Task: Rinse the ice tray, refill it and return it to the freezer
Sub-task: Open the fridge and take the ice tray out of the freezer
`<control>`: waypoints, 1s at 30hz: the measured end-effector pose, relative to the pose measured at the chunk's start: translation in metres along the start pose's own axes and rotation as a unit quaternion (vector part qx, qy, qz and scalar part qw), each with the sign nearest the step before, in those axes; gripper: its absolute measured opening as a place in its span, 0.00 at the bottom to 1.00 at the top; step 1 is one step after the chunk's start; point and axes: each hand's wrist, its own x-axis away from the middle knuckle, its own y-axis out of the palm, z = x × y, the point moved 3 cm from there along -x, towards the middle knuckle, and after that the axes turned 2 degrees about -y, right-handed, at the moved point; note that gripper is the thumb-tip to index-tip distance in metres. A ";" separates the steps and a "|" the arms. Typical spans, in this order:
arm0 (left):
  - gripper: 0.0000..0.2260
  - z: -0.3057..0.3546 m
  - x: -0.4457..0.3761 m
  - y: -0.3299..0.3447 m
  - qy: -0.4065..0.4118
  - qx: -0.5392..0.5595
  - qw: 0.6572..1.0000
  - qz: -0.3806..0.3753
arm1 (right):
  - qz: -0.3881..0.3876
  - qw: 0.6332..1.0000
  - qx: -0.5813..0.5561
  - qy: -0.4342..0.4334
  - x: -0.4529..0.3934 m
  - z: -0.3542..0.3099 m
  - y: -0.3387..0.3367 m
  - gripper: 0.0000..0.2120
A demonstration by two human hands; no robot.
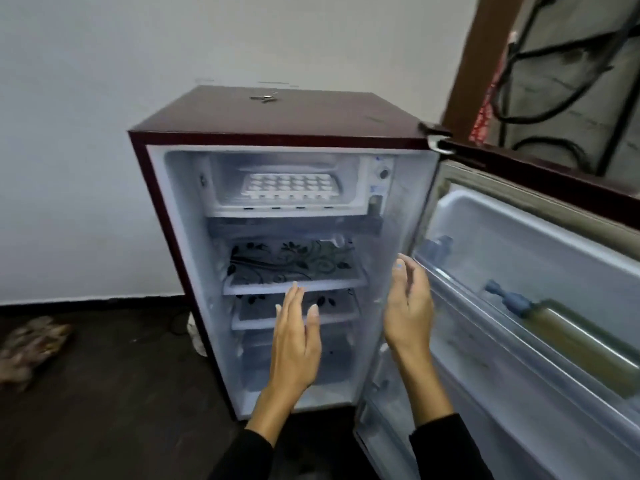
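While the small maroon single-door fridge (277, 112) stands against the pale wall with its door (540, 258) swung wide to the right, we see straight into its white interior. At the top sits the freezer compartment (287, 206), and inside it, lying flat on the compartment floor, is the white plastic ice tray (290, 186) with its rows of small cells. Below it are two clear shelves printed with a dark floral pattern (294, 268), one above the other. In the door's rack a long clear bottle of yellowish liquid with a blue-grey cap (568, 337) lies tilted, and a smaller bluish bottle (439, 244) stands farther back.

Our left hand (296, 341) reaches forward in front of the lower shelves, fingers straight and together, holding nothing. Our right hand (408, 306) hovers near the inner edge of the door, fingers relaxed and slightly spread, also holding nothing. Both wrists end in black sleeves (446, 445). Both hands are well below the tray.

On the fridge's top lies a small metallic object (264, 97), too blurred to identify.
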 end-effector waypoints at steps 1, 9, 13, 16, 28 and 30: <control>0.25 -0.006 -0.014 -0.009 -0.022 0.012 1.000 0.007 | -0.021 1.000 -0.010 0.019 -0.013 -0.001 0.019 0.17; 0.23 -0.036 -0.161 -0.063 -0.090 0.021 0.992 0.081 | -0.100 0.989 -0.058 0.094 -0.117 0.007 0.161 0.18; 0.22 -0.049 -0.218 -0.065 -0.095 0.025 0.990 0.102 | -0.067 0.993 -0.042 0.092 -0.162 0.023 0.217 0.17; 0.23 -0.059 -0.257 -0.068 -0.087 0.009 0.990 0.113 | -0.059 0.996 0.020 0.061 -0.192 0.035 0.238 0.19; 0.22 -0.077 -0.335 -0.072 -0.139 -0.023 0.981 0.135 | -0.019 0.984 0.162 0.077 -0.244 0.057 0.254 0.20; 0.22 -0.076 -0.340 -0.075 -0.161 -0.032 0.978 0.126 | -0.018 0.982 0.165 0.088 -0.245 0.056 0.256 0.18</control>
